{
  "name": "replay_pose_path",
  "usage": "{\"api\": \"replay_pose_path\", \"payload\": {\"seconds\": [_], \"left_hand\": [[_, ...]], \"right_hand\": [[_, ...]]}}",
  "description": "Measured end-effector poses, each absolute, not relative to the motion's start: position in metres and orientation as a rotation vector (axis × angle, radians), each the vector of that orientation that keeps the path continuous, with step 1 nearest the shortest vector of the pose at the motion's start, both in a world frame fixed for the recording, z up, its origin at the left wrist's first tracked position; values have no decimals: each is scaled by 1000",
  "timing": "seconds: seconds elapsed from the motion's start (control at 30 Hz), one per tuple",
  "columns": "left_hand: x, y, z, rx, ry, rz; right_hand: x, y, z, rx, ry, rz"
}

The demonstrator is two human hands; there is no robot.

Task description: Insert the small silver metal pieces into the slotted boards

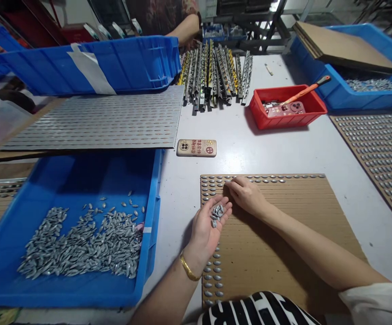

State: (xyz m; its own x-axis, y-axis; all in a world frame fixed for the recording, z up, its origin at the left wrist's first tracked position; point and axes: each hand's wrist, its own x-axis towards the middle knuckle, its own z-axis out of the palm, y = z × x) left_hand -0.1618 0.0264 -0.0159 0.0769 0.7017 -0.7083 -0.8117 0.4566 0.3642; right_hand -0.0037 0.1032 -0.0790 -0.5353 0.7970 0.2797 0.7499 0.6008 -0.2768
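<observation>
My left hand (206, 225) is turned palm up and cupped around several small silver-grey spindle-shaped pieces (218, 212). Just to its right, my right hand (248, 195) reaches down to the corrugated cardboard sheet (283, 243), its thumb and fingers pinched near the second row from the top. Whatever lies between those fingertips is hidden. Rows of the same pieces lie along the sheet's top edge and down its left edge. My left forearm covers part of the left columns. At left, a blue bin (153, 234) contains a loose heap of such pieces (90, 243).
A grey slotted panel (97, 119) bridges the bin, with another blue bin (131, 63) on top. Behind are a phone-like case (196, 148), metal strips (212, 72) and a red tray (283, 122). A filled sheet (381, 153) lies right. Someone's forearm (187, 29) shows opposite.
</observation>
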Motion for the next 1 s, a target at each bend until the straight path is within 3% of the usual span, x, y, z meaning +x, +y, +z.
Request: {"api": "replay_pose_path", "payload": {"seconds": [0.6, 1.0], "left_hand": [[-162, 26, -16, -115, 963, 1133], [-158, 31, -17, -89, 917, 1175]], "right_hand": [[-7, 108, -72, -1360, -2451, 258], [-7, 74, -41, -1080, -2291, 683]]}}
